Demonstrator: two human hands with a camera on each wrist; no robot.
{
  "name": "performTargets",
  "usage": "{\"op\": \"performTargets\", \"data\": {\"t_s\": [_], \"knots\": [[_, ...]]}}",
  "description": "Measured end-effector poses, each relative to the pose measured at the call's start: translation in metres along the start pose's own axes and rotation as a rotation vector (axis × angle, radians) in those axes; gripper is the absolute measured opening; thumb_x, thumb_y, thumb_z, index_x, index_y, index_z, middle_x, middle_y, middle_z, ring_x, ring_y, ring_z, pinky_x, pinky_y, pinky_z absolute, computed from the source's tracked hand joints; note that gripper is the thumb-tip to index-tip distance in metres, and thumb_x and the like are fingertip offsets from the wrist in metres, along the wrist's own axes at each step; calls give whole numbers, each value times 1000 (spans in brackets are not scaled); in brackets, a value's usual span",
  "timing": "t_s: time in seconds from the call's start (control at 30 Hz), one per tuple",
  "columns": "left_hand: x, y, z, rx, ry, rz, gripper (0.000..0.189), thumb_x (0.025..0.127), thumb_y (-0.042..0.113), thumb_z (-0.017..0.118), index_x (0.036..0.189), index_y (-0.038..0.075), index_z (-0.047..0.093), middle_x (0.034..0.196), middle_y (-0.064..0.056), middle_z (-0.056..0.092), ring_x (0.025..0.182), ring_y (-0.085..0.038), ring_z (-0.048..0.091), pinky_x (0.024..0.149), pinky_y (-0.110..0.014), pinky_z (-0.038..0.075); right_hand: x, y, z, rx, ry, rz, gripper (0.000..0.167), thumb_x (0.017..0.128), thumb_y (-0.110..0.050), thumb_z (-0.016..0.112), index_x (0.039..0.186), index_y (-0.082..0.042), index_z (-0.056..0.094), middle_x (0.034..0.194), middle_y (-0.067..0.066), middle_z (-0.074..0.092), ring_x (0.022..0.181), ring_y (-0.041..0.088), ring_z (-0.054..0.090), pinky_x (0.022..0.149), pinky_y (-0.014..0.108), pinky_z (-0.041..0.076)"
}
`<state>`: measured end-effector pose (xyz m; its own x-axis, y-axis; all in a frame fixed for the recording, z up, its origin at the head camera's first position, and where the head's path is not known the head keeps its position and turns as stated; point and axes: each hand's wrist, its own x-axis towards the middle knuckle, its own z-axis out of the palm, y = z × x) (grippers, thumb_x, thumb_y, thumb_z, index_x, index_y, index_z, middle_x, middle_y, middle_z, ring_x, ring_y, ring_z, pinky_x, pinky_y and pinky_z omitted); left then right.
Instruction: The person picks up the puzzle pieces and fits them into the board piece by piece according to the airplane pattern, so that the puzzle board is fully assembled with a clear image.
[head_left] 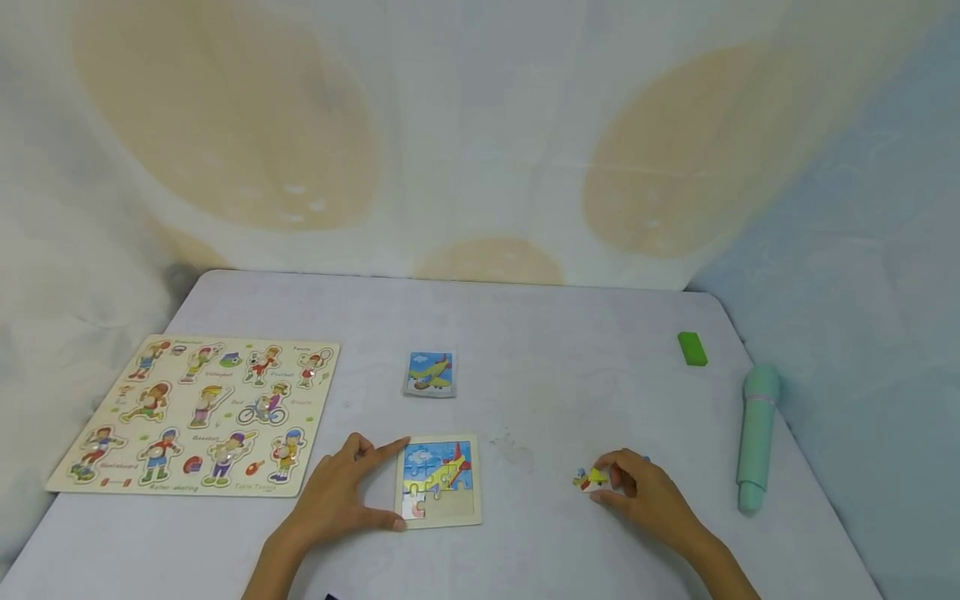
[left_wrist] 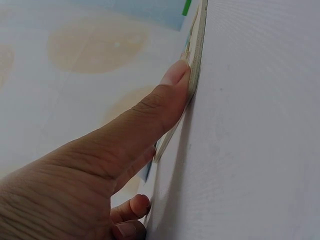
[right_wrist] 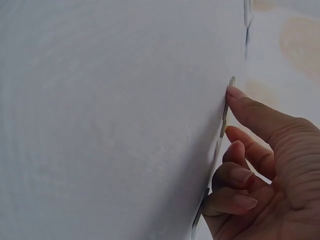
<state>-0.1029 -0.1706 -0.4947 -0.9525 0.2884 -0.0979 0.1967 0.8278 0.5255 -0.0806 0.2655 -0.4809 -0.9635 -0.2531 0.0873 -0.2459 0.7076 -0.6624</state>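
A square wooden jigsaw board (head_left: pixel 456 523) with a partly filled airplane picture lies at the front middle. My left hand (head_left: pixel 339 493) holds it at the left side, forefinger at the upper left corner and thumb at the lower left. In the left wrist view the thumb (left_wrist: pixel 172 92) laps onto the board's edge (left_wrist: pixel 196 75). To the right, my right hand (head_left: pixel 647 493) pinches a small yellow jigsaw piece (head_left: pixel 597 476) between thumb and fingertips, low over the table. Other small pieces (head_left: pixel 580 477) lie right beside it, partly hidden by the fingers.
Behind the board lies a small airplane picture card (head_left: pixel 431 373). A large sports-figure puzzle board (head_left: pixel 187 417) covers the table's left. At the right are a green block (head_left: pixel 692 348) and a mint-green cylindrical stick (head_left: pixel 757 442) near the edge. A patterned cloth (head_left: pixel 480 167) hangs behind.
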Motion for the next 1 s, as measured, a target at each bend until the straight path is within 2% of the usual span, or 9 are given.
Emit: {"op": "performTargets", "data": {"t_s": [0.23,0.47,0.57,0.77,1.0], "knots": [[0,0,0,-1,-3,-10,103,46,76,81,141,51,49,103,6,41,76,-15,38,68,-28,32,-1,-1,1,-40,14,26,27,76,-19,85,93,-18,64,75,-12,47,62,-3,39,54,20,37],[0,1,0,4,3,-9,103,46,76,81,141,51,49,103,7,41,76,-15,38,69,-28,32,-1,2,4,-171,69,-115,26,72,-19,88,89,-19,68,72,-18,43,64,-6,39,54,17,38],[0,1,1,3,4,-10,103,46,75,81,141,51,49,102,7,41,76,-15,38,69,-28,32,-1,2,4,-198,91,-153,26,71,-19,88,87,-18,69,71,-19,43,63,-7,38,53,17,38],[0,1,1,-2,-2,-16,104,46,76,81,141,52,48,103,7,41,77,-15,38,69,-29,32,-1,-2,4,-143,117,-180,26,70,-12,88,88,-16,70,71,-18,46,63,-6,41,53,17,40],[0,2,-1,-3,2,-13,104,46,75,82,141,50,49,102,6,41,76,-16,38,68,-29,32,1,-8,5,-30,93,-210,31,69,-4,87,91,-18,69,71,-14,46,60,-1,42,51,17,38]]}}
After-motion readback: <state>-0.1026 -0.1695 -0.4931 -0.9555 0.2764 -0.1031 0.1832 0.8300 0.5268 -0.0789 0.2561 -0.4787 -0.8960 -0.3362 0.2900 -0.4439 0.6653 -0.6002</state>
